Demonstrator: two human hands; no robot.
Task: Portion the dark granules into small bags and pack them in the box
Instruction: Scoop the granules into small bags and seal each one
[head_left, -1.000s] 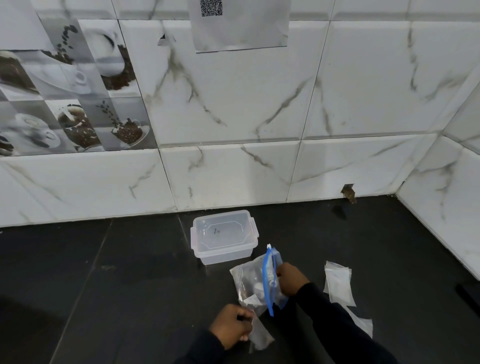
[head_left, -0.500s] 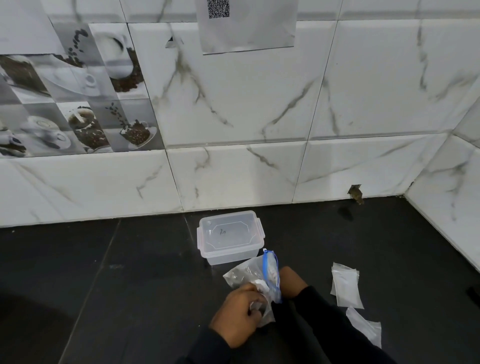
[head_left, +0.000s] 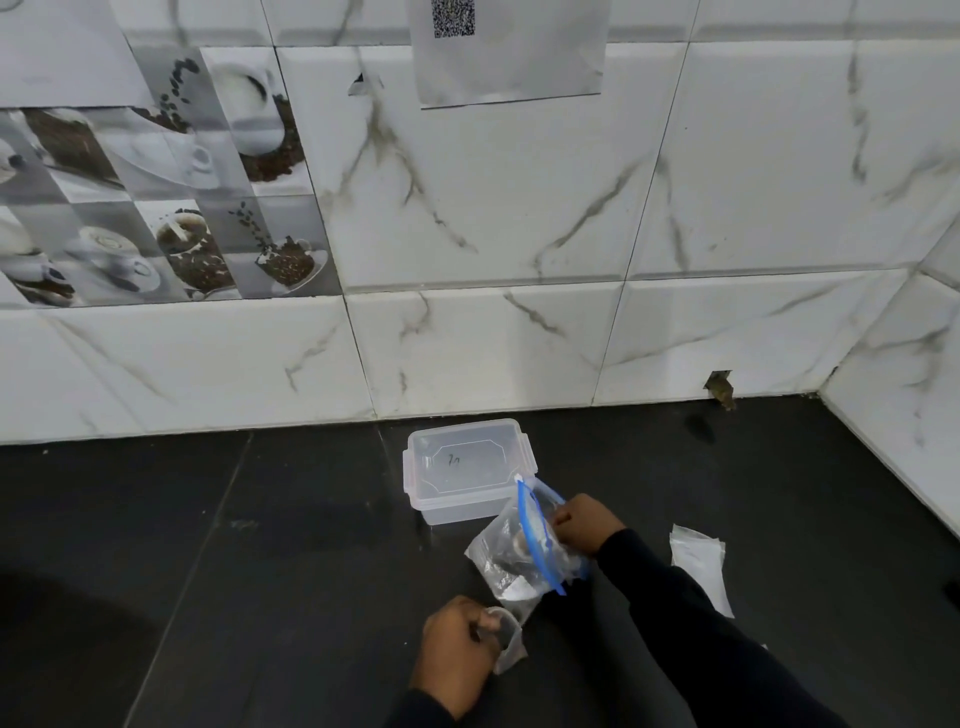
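Your right hand (head_left: 584, 525) pinched the zip bag (head_left: 524, 545) by its blue rim; your left (head_left: 460, 652) clamped a small bag (head_left: 509, 642) at its 7 o'clock. If the rim slumped, granules could spill. The lidded box (head_left: 465, 467) sat at its 11 o'clock.

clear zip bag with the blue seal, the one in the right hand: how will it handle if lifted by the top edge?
Probably floppy: the clear zip bag with the blue seal is crumpled thin film, sagging below the right hand. Likely bottom-heavy, since the dark contents seem to sit low in it. Its mouth looks open, so tilting could spill.
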